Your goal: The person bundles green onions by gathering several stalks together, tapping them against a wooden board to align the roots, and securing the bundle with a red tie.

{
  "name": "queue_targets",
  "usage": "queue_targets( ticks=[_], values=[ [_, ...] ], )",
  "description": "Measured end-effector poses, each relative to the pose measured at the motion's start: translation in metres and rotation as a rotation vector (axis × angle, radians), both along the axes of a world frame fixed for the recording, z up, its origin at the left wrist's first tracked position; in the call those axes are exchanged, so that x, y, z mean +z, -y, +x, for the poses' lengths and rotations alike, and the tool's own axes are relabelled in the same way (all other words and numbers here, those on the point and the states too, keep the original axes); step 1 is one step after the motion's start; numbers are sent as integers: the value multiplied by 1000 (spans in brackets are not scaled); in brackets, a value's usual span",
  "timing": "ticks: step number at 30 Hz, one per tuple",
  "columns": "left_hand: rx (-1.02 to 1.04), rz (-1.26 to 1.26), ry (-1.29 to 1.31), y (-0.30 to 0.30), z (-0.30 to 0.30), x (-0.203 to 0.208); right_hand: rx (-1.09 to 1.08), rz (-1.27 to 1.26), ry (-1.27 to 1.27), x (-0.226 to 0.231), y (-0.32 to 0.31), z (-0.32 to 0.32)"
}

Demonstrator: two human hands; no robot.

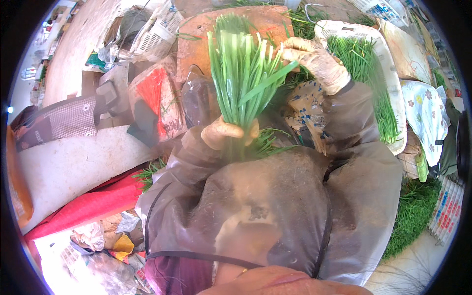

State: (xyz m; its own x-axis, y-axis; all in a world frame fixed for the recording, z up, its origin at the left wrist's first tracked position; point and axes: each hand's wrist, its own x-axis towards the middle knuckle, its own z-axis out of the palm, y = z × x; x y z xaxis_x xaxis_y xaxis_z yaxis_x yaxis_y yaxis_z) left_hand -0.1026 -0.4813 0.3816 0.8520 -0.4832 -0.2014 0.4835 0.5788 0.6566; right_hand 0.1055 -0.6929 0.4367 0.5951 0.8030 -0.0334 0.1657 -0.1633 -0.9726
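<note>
My left hand (223,132), in a thin glove, grips the lower end of an upright bunch of long green chive-like leaves (243,73) just above my lap. My right hand (317,59), also gloved, is raised at the top right of the bunch, its fingers touching the upper leaf tips. A translucent plastic apron (275,206) covers my chest and arms. More loose green leaves (268,142) lie on my lap under the bunch.
A white plastic basket (393,98) at the right holds more green leaves. An orange-brown board (196,44) lies beyond the bunch. A red sack (93,204) and plastic bags (157,105) crowd the left. Cut greens (418,211) pile at the lower right.
</note>
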Motion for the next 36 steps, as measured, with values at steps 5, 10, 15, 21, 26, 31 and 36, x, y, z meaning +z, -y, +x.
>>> queue_targets(
  ticks=[5,10,15,21,26,31,36],
  values=[
    [-73,32,10,-4,-2,1,-139,180,-131,-20,13,12],
    [15,81,32,-3,-7,3,-445,-372,469,-6,21,30],
    [-30,7,13,-3,-2,-5,-204,15,-116,-6,2,-1],
    [49,-64,-1,-5,-5,-7,-204,150,-133,-36,9,9],
    [20,-29,19,-7,-6,-1,-623,-614,614,-37,27,53],
    [50,103,42,1,-1,4,-480,-396,810,-1,14,46],
    [16,166,29,7,5,8,-51,176,926,30,-33,6]
  ],
)
